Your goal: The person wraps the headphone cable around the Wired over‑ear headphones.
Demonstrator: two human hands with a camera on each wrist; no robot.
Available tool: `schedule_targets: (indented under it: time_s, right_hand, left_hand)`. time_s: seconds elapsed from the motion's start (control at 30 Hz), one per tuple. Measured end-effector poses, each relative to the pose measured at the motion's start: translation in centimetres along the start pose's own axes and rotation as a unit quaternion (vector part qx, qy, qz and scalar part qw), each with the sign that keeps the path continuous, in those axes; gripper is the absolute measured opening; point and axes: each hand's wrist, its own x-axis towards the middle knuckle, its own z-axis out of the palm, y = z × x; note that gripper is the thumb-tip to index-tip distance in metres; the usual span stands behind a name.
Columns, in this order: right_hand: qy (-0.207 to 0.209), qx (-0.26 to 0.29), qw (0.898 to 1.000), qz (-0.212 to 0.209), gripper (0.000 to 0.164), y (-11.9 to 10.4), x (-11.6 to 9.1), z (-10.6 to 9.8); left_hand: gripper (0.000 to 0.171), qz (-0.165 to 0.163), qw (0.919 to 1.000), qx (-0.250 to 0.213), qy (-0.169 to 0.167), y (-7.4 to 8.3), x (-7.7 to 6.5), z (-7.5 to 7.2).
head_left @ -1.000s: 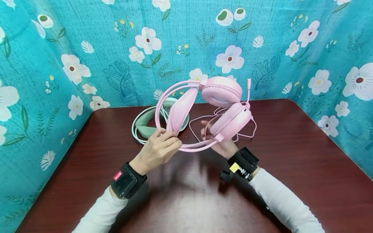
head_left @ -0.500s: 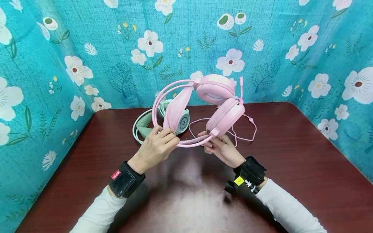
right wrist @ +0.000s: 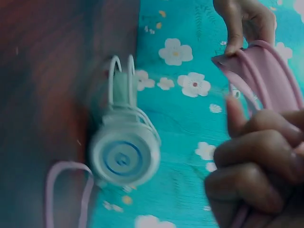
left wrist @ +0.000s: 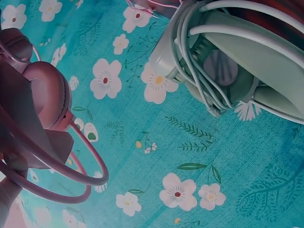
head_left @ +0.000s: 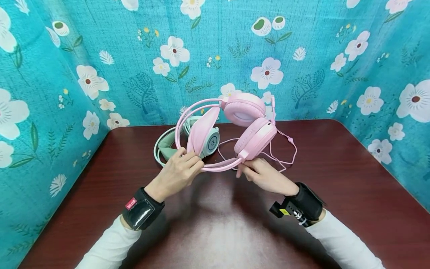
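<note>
A pink headset with a microphone boom is held up above the table, ear cups toward the right. My left hand grips its headband beside the soft inner strap. At the other end, my right hand holds the headset where the band meets the lower ear cup. The curled right fingers show in the right wrist view, but what lies under them is partly hidden. Behind the pink band lies a green headset, its cable bundled around it in the left wrist view.
A pink cable loops across the brown table behind the right hand. A teal flowered curtain hangs along the back and both sides.
The right hand has moved from behind the lower ear cup to the band joint, its wrist swinging right. The pink headset has shifted slightly left, and more of the green ear cup shows.
</note>
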Motion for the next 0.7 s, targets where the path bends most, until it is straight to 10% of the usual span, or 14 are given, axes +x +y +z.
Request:
schedule_targets:
  time_s: [0.5, 0.7]
  right_hand:
    - [0.031, -0.203, 0.976, -0.071, 0.028, -3.8, -0.7, -2.8]
    - [-0.025, -0.168, 0.98, -0.098, 0.024, -4.8, 0.0, -4.5]
  left_hand:
    - [0.041, 0.015, 0.9996, 0.003, -0.025, 0.0, 0.1, -0.3]
    - [0.043, 0.017, 0.9995, 0.004, -0.028, 0.1, 0.0, -0.4]
